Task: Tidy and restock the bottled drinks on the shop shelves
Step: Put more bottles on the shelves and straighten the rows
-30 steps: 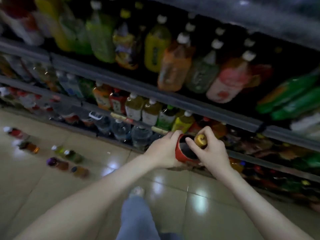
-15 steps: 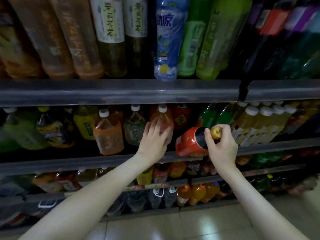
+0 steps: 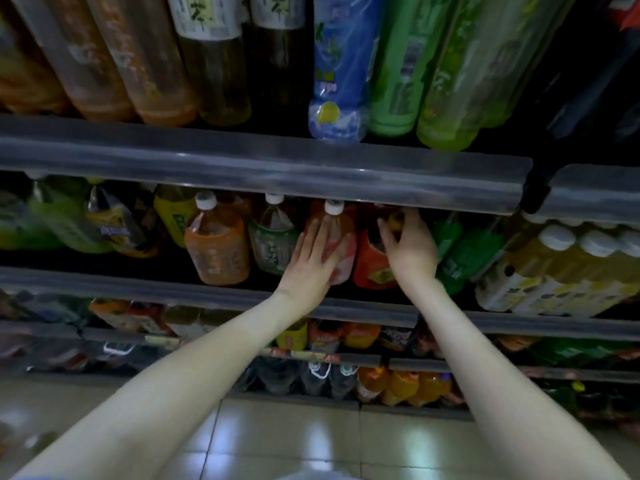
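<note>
On the middle shelf (image 3: 207,292), my right hand (image 3: 412,251) grips the neck of a red-labelled bottle (image 3: 372,268) with a yellow cap, which stands on the shelf between a pink-labelled bottle (image 3: 341,237) and green bottles (image 3: 464,258). My left hand (image 3: 311,265) lies with straight fingers flat against the pink-labelled bottle with the white cap. Left of it stand a green-labelled bottle (image 3: 273,237) and an orange bottle (image 3: 216,247), both white-capped.
The upper shelf rail (image 3: 263,168) hangs just above both hands, with tall bottles (image 3: 337,71) over it. Yellow-drink bottles (image 3: 554,268) crowd the right. Lower shelves (image 3: 346,358) hold more bottles above the tiled floor (image 3: 294,441).
The view rose from the floor to the shelves. My right hand carried the red-labelled bottle up and stood it on the middle shelf. My left hand let go of it and pressed on the pink-labelled bottle.
</note>
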`<state>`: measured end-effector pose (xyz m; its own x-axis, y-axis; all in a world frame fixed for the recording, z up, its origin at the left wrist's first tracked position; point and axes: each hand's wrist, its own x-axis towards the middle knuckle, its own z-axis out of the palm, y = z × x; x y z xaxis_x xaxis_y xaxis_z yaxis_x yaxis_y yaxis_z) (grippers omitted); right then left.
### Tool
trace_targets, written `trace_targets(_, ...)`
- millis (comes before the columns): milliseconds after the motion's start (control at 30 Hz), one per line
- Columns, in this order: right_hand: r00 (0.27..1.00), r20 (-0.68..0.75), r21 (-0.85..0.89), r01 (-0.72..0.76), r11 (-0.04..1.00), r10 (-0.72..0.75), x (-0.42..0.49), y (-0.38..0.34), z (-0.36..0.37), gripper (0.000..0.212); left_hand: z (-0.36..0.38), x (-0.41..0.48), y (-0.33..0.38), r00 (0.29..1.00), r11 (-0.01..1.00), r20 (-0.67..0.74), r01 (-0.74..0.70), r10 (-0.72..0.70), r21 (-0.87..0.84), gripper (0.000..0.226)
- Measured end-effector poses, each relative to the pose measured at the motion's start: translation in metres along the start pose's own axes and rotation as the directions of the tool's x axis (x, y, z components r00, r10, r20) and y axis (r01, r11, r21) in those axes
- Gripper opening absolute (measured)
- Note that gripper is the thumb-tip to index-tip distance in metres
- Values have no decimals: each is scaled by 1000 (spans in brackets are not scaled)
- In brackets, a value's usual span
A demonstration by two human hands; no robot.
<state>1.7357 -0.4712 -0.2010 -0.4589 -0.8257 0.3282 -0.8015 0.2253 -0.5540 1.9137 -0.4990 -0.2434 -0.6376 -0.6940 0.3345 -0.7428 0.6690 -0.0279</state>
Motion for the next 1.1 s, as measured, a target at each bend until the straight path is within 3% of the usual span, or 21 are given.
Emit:
trace_targets(67, 999, 42, -84, -30, 996, 34, 12, 1, 3, 57, 3, -1, 5, 996, 1000, -94, 11, -9, 17, 68)
trace_targets(167, 990, 94, -198, 120, 973, -104, 11, 2, 10, 57, 8, 2, 5, 981, 999, -194, 11, -4, 36, 61)
trace_targets(300, 957, 223, -218, 234, 948, -185, -4, 15, 22, 78, 17, 0, 7, 978, 998, -199, 46, -53, -39, 60)
trace_targets(367, 951, 235, -223, 254, 941, -201, -6, 22, 26, 78, 19, -3, 10, 979, 994, -190, 57, -74, -91, 59)
trace_targets(633, 967, 205, -213, 194, 958, -151, -2, 19, 39, 80, 19, -26, 19, 991, 981, 14, 133, -133, -142, 81)
trace_targets(767, 970, 133, -258, 230, 938, -201, -33, 20, 44, 87, 25, -55, 8, 995, 974, 64, 87, -75, -211, 76)
trace_targets(967, 981, -9, -126, 189, 974, -191, -129, -10, 82, 65, 41, -144, -39, 986, 934, 167, 79, -21, -349, 63)
trace_targets(1100, 983, 129, -27, 137, 990, -132, -196, -50, 131, 56, 58, -221, -95, 965, 913, 255, 157, -60, -376, 58)
